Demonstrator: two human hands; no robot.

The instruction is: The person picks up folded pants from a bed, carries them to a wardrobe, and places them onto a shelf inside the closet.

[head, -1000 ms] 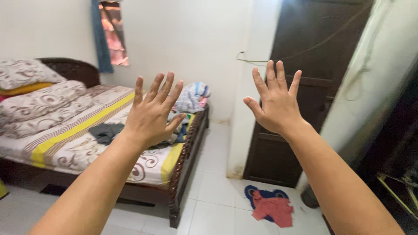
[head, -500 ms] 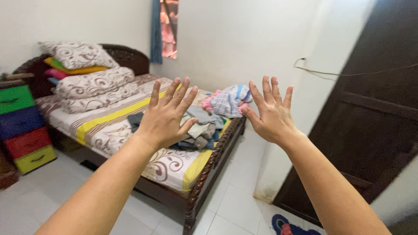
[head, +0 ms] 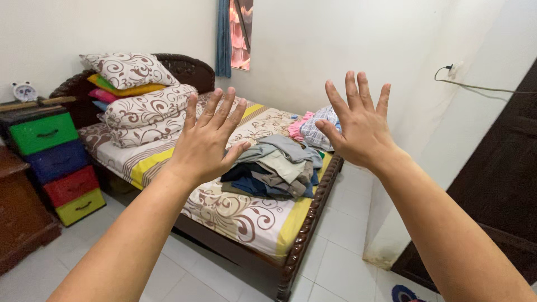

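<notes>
Both hands up, left hand (head: 204,146) and right hand (head: 361,131) spread wide, holding nothing (backs to camera); clothes pile (head: 274,165) lies on the bed (head: 240,215) at 6 o'clock beneath them

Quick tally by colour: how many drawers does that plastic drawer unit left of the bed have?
Green drawer: 1
Blue drawer: 1
Red drawer: 1
Yellow drawer: 1
Total: 4 drawers. Both hands, left hand and right hand, are raised open in the air, holding nothing, above the pile of clothes on the bed.
</notes>
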